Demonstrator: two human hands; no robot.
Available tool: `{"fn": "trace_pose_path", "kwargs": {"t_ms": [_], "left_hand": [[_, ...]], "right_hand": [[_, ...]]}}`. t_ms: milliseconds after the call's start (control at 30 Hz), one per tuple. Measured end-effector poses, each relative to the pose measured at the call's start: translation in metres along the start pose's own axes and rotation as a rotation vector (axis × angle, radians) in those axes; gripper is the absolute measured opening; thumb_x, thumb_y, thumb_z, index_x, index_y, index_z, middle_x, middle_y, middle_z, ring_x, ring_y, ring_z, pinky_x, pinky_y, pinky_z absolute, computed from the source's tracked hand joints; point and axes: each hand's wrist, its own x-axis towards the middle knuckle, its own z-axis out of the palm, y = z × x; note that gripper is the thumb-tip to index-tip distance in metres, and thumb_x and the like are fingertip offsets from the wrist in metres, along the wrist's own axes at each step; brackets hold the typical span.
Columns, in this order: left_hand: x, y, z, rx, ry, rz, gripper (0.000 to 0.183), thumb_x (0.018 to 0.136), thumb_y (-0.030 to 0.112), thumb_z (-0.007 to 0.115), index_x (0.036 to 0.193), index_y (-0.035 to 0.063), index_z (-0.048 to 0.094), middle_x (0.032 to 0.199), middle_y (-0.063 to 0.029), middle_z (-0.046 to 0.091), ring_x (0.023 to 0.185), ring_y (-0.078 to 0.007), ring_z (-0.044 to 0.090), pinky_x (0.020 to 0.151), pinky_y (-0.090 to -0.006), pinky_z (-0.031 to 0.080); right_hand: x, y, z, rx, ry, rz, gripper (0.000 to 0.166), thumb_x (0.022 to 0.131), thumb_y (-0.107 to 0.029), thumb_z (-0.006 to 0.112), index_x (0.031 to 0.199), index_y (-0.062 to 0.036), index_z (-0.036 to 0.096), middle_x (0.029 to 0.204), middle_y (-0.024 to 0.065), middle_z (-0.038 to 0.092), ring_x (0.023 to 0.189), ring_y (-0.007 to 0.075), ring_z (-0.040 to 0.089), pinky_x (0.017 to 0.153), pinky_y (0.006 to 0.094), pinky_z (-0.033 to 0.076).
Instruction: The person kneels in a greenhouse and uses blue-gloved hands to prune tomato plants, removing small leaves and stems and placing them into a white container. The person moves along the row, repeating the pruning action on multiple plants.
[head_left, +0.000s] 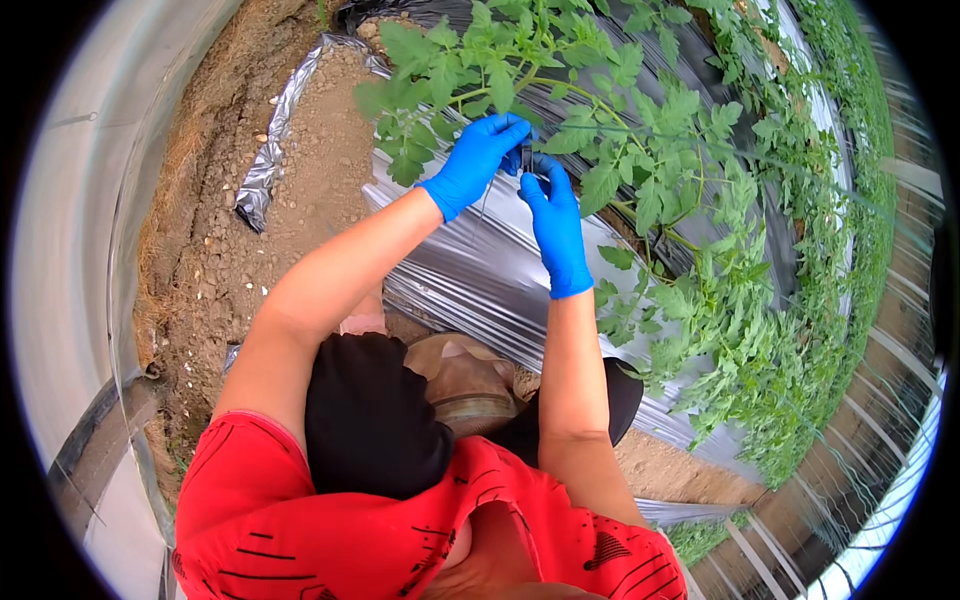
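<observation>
My left hand, in a blue glove, is raised beside the leaves of a tomato plant, its fingers bent together. Close to its right, my right hand, also gloved in blue, has its thumb and fingers around the lower end of a small dark object that I cannot identify. The left fingertips meet the upper part of that object. A thin strand hangs below the left hand. A green string runs from near the hands to the right.
Silvery plastic mulch film covers the bed below the hands. A mesh-topped bag or hat lies between my knees. Bare soil and a crumpled strip of silver film are at left, beside a plastic greenhouse wall. Tomato rows extend right.
</observation>
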Motion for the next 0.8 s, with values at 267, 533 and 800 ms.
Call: {"fn": "trace_pose_path", "kwargs": {"t_ms": [267,533,800], "left_hand": [[0.035,-0.042,-0.011,0.186,0.107,0.089,0.013,0.083,0.016,0.056,0.091,0.0053,0.058,0.070,-0.0002,0.054,0.057,-0.0070,0.046,0.050,-0.0213,0.037],[0.037,-0.068,-0.038,0.192,0.091,0.048,0.015,0.085,0.017,0.053,0.092,0.0055,0.058,0.076,-0.0009,0.055,0.067,-0.0078,0.048,0.062,-0.0230,0.040],[0.042,-0.081,-0.053,0.228,0.058,-0.158,0.015,0.083,0.019,0.054,0.088,0.0060,0.060,0.070,0.0007,0.054,0.058,-0.0058,0.044,0.050,-0.0204,0.035]], "right_hand": [[0.014,0.032,-0.016,-0.189,0.161,-0.030,0.033,0.085,-0.021,0.056,0.109,0.0003,0.047,0.091,0.0146,0.057,0.074,0.0229,0.057,0.068,0.0340,0.045],[0.039,0.037,0.006,-0.608,0.265,-0.332,0.027,0.080,-0.024,0.061,0.091,0.0009,0.057,0.071,0.0178,0.059,0.061,0.0322,0.058,0.053,0.0398,0.043],[0.067,0.046,0.027,-0.763,0.248,-0.237,0.025,0.080,-0.026,0.058,0.085,-0.0015,0.058,0.074,0.0192,0.059,0.067,0.0362,0.058,0.058,0.0434,0.045]]}}
